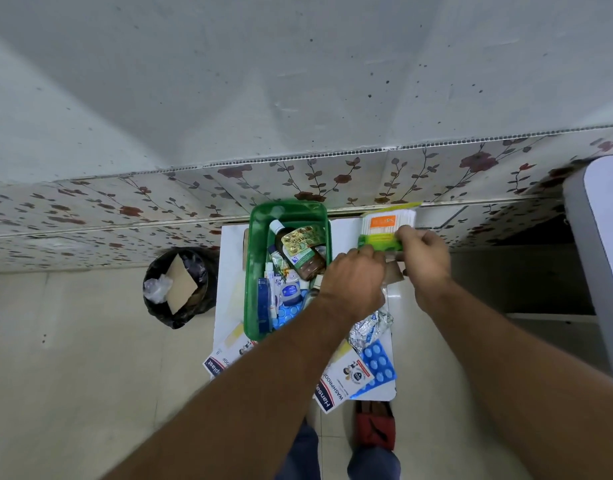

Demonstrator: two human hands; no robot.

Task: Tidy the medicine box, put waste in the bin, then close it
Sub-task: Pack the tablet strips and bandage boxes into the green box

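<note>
right hand (423, 253) fingers (406, 233) curled onto cotton-swab pack (388, 227), gripped at near edge, right of centre of frame. left hand (354, 278) fingers (366, 251) closed against pack's left end; whether anything else is held cannot be told. pack's long axis lies left-right, just beside green medicine box (255, 271), to its right, so a short leftward move is judged enough. box seen open on white desk (229, 271). lined bin (178, 285) stands on floor at centre left.
</note>
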